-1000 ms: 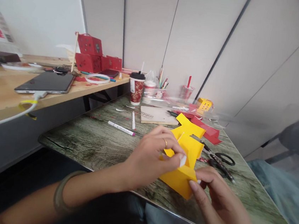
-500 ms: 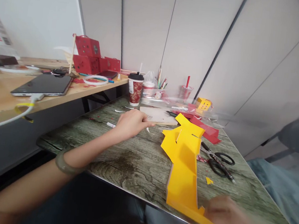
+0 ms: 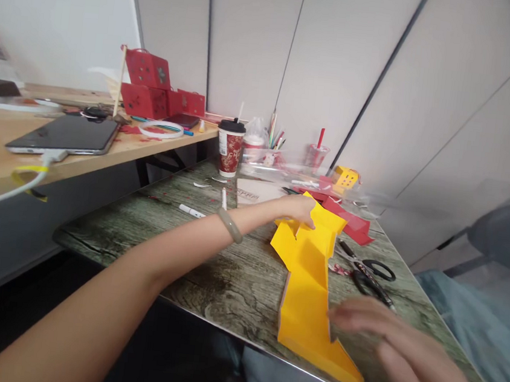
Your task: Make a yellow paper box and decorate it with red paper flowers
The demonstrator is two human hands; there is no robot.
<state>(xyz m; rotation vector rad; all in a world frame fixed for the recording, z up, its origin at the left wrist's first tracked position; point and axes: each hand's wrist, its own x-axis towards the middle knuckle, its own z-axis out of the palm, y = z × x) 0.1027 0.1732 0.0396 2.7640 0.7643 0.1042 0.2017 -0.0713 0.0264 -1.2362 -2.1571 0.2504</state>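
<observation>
While the left hand reaches over the far end of a yellow card, the right hand, blurred, is near the card's right edge at the near end. The creased card, with angled flaps, lies lengthwise on a dark wood-grain table, its near end by the table's front edge. The left fingers are bent downward and close together; whether they pinch anything, I cannot tell. The right fingers are extended, with the thumb spread apart. Scissors lie right of the card, and red card lies beyond. This seems to be a step of handling or positioning the card with 2 hands; any next move calls for a light grip that spares its creases.
</observation>
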